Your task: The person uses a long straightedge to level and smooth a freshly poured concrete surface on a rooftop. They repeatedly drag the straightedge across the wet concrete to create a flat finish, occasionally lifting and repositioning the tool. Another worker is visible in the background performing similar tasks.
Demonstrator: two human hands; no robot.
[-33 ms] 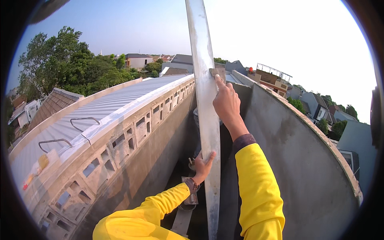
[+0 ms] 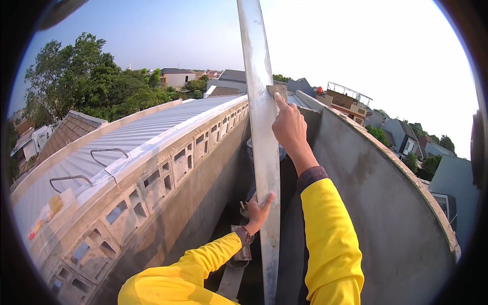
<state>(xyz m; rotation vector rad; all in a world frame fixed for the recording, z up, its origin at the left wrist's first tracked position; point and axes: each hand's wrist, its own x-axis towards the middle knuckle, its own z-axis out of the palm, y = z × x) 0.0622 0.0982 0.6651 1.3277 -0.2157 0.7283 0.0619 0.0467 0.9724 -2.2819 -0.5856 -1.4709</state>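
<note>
A long, flat metal straightedge (image 2: 262, 122) stands nearly upright before me, running out of view at the top. Lower down, my left hand (image 2: 258, 212) is closed around it, with the thumb lying across its face. Higher up, my right hand (image 2: 291, 127) grips a scraper (image 2: 277, 90), index finger stretched along it. The scraper's broad blade meets the straightedge's right side. Its handle is hidden in my fist. Both of my sleeves are yellow with dark cuffs.
A pierced block wall (image 2: 147, 198) runs along the left, beside a corrugated metal roof (image 2: 137, 129) where a brush (image 2: 48, 213) lies. A grey rendered wall (image 2: 376, 203) rises at right. Below, partly hidden behind the straightedge, are a person's legs (image 2: 251, 168) and a bucket (image 2: 238, 263).
Very little differs. My right hand and forearm have shifted slightly to the right, the scraper still against the straightedge. My left hand keeps its grip.
</note>
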